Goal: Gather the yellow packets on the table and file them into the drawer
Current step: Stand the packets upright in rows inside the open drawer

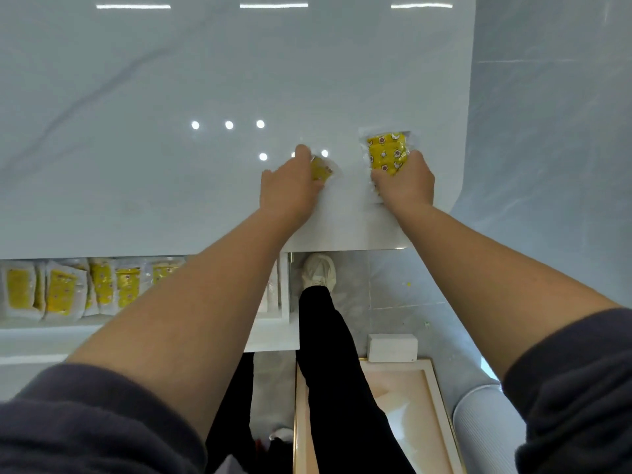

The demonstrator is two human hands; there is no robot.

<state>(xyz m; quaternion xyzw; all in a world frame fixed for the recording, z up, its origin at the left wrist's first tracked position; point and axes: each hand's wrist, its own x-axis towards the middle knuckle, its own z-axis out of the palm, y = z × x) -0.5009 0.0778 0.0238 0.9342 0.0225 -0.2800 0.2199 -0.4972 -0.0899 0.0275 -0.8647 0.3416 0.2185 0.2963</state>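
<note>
Near the table's (171, 97) right front corner, left hand (290, 188) and right hand (407, 183) are each clutching a packet (386, 152) (hands apart) — gathering for the drawer (102, 331).

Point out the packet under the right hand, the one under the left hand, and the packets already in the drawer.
Right-hand packet (385, 150): head view, its yellow patterned middle.
Left-hand packet (322, 166): head view, the yellow corner showing.
Filed packets (61, 297): head view, one packet's yellow face.
</note>
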